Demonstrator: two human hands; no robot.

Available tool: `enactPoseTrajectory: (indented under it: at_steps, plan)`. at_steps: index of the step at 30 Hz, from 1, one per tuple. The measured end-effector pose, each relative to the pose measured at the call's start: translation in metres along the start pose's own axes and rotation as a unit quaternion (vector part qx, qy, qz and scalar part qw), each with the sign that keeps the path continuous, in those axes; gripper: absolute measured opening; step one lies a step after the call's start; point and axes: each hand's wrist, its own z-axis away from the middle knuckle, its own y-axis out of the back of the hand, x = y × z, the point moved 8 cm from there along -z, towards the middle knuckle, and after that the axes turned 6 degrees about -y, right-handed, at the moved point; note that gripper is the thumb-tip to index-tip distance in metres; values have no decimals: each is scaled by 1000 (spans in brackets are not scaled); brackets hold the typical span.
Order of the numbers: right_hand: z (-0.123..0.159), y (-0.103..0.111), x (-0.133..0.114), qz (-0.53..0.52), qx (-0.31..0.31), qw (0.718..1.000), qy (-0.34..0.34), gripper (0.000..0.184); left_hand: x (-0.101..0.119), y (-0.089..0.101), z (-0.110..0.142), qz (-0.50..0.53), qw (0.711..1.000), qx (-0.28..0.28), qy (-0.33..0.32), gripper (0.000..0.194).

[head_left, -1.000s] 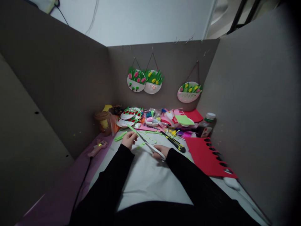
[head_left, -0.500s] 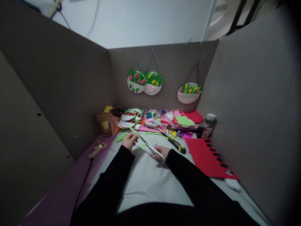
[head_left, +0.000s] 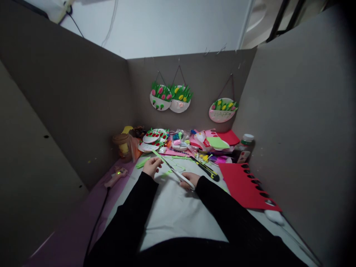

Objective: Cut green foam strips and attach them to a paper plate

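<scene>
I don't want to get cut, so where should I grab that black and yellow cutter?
Take the cutter by its broad, rounded end, probably from above on the near side: that end lies nearer the person, right of the right hand with the scissors. The narrow end points away; I can't tell whether a blade sticks out.

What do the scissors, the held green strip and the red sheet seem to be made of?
Scissors: white handles, probably smooth plastic, evenly coloured; blades likely metal, being thin and greyish.
Green strip: matte paper or thin foam, by its dull colour.
Red sheet: matte, perhaps craft foam or card; it lies flat, without shine.
</scene>
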Motion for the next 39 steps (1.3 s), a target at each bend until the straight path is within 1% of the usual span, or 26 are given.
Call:
enactPoseTrajectory:
  at_steps: [3, 6, 9, 13, 19, 23, 29, 36, 39]
  plan:
    - [1, -1, 1, 4, -3, 1000, 1, 29, 1, 8, -3, 7, 1000, 26, -1, 27]
    - [0, -1, 4, 19, 4, 1000, 5, 27, 1, 10, -5, 6, 999, 32, -7, 23]
    - [-1, 0, 6, 30, 14, 999, 6, 27, 0, 8, -5, 7, 1000, 27, -9, 23]
    - [0, 0, 5, 19, 15, 1000, 8, 29, 0, 3, -3, 6, 1000, 17, -6, 24]
    - [0, 0, 3, 11, 3, 1000, 12, 33, -1, 2, -3, 2, 1000, 10, -5, 22]
    - [-2, 1, 3, 14, -3, 1000, 25, 31, -1, 3, -3, -2, 1000, 9, -6, 21]
    - [-2, 1, 7, 9, -10, 1000, 4, 30, -2, 3, -3, 3, 1000, 12, -5, 22]
    - [-3, 2, 8, 9, -9, 1000, 7, 27, -2, 1, -1, 24, 1000, 8, 9, 21]
    - [-3, 1, 9, 6, -13, 1000, 12, 26, -2, -1, 0, 14, 1000, 0, 12, 20]
